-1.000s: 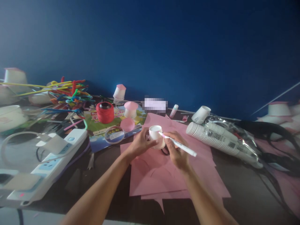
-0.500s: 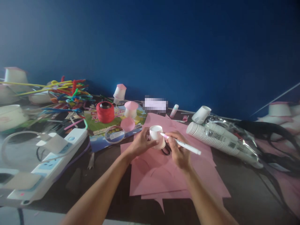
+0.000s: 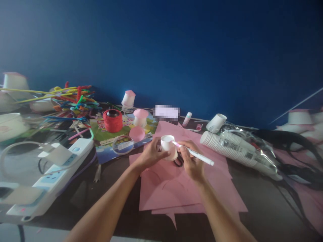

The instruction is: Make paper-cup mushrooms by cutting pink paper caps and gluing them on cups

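A white paper cup (image 3: pixel 168 148) stands upside down over the pink paper (image 3: pixel 174 191), and my left hand (image 3: pixel 152 152) is closed around its left side. My right hand (image 3: pixel 193 158) grips a white marker pen (image 3: pixel 202 156) with a pink tip end; the tip points at the cup's upper right side. Whether it touches the cup, I cannot tell. Black scissor handles (image 3: pixel 179 160) show between the cup and my right hand, the rest of them hidden. Pink sheets lie stacked under both hands.
To the left are a power strip (image 3: pixel 52 178), red yarn (image 3: pixel 112 121), pipe cleaners (image 3: pixel 75 97) and a small cup with a pink cone roof (image 3: pixel 140 117). A sleeve of stacked cups (image 3: pixel 229 148) lies on the right. A glue stick (image 3: pixel 187 119) stands behind.
The marker pen and my right hand have shifted very slightly left and the pen's tip sits a little lower on the view. My left hand keeps its hold on the cup.
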`<state>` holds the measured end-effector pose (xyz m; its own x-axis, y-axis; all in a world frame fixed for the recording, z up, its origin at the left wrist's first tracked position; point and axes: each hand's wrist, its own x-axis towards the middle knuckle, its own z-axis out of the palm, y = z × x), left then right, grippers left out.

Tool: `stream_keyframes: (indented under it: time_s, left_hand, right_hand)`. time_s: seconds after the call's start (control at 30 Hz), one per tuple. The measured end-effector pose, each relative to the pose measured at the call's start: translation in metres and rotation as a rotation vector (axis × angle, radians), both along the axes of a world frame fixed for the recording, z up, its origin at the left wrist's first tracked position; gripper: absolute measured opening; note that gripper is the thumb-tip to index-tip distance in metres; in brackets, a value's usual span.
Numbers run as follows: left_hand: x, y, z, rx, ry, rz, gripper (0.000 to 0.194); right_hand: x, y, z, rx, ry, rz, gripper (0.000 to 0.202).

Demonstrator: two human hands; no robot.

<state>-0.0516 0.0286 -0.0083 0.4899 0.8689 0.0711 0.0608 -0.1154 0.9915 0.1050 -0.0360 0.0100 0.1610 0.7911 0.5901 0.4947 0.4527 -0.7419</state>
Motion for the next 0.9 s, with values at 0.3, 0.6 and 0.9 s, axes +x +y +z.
stream_keyframes:
  time_s: [0.3,0.6,0.9]
  left_hand:
    - [0.0008,-0.0006,0.0011,-0.027,-0.056,-0.034,0.051]
    - [-0.0004,0.0004,0.0009,-0.013,-0.022,-0.023,0.051]
    - [-0.0007,0.0013,-0.0002,-0.039,-0.033,-0.029,0.053]
  right_hand:
    - [0.0038,0.0027,-0.0064,-0.010,0.127,-0.030,0.016]
    - [0.0034,0.0005,-0.0035,-0.011,0.038,0.023,0.016]
    - [0.0061,0.0050,-0.0059,-0.011,0.109,-0.012,0.015]
